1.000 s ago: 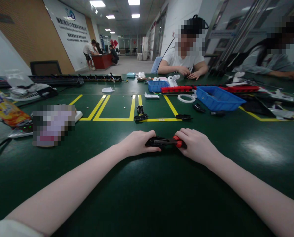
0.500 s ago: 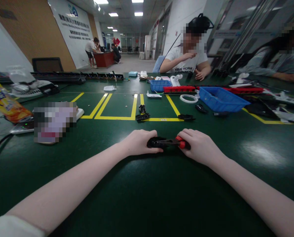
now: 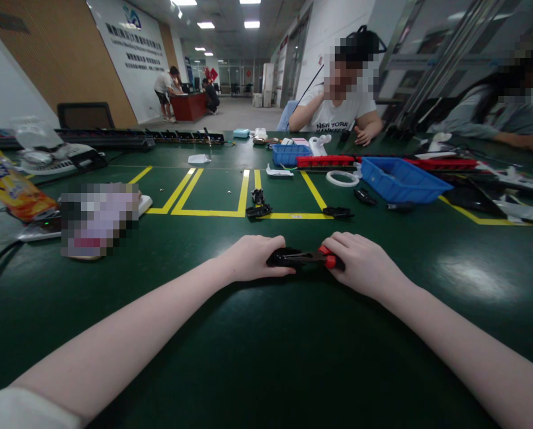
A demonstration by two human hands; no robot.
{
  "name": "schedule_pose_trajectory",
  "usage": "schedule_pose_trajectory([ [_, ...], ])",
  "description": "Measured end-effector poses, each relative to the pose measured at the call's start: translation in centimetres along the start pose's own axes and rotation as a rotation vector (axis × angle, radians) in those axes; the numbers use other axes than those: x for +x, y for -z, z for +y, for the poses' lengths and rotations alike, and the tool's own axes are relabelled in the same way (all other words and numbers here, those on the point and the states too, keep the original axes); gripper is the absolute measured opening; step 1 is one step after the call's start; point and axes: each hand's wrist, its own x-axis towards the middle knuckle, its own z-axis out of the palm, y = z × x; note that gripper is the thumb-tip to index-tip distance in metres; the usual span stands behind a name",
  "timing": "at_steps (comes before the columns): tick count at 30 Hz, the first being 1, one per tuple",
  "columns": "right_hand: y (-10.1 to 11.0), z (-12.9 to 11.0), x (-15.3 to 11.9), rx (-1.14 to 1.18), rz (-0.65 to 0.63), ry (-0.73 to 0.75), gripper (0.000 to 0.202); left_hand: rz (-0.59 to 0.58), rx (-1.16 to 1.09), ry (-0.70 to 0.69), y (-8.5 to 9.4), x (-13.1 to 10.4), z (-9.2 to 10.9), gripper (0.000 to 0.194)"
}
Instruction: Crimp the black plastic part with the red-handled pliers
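My left hand is closed round a black plastic part, with the thumb on the near side and the fingers over the top. Red-handled pliers are gripped in my right hand. Their metal jaws point left and meet the black part; whether they bite on it I cannot make out. Both hands are just above the green table. Beyond them lie a black jointed piece and a small black piece by the yellow tape.
A blue bin and a white ring stand at the right, with a smaller blue bin behind. Red strips lie across the back. At left are a snack bag and a blurred-out object. A person sits opposite.
My hands, the pliers and the black part have hardly moved. The person opposite has raised a hand closer to the head.
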Motion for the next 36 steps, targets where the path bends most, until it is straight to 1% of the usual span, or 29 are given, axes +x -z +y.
schedule_pose_trajectory([
  [6, 0.1, -0.3, 0.2, 0.009, -0.044, -0.015, 0.022, -0.008, 0.017, 0.023, 0.0, 0.0, 0.2, 0.037],
  [10, 0.2, -0.1, 0.2, 0.034, -0.052, -0.028, 0.019, -0.026, 0.011, 0.049, 0.0, 0.1, 0.3, 0.037],
  [16, 0.2, 0.4, 0.1, 0.035, -0.079, -0.040, 0.021, -0.015, 0.042, 0.039, -0.1, 0.1, 0.1, 0.038],
  [23, 0.7, 0.0, 0.4, 0.043, -0.125, -0.038, 0.023, -0.040, 0.028, 0.056, 0.0, 0.2, 0.2, 0.038],
  [30, 0.7, -0.6, 1.0, 0.013, -0.128, -0.014, 0.017, -0.052, 0.057, 0.077, 0.0, 0.2, 0.5, 0.037],
  [36, 0.8, -0.7, 0.7, 0.046, -0.115, -0.017, 0.021, -0.051, 0.038, 0.048, 0.0, 0.2, 0.5, 0.037],
])
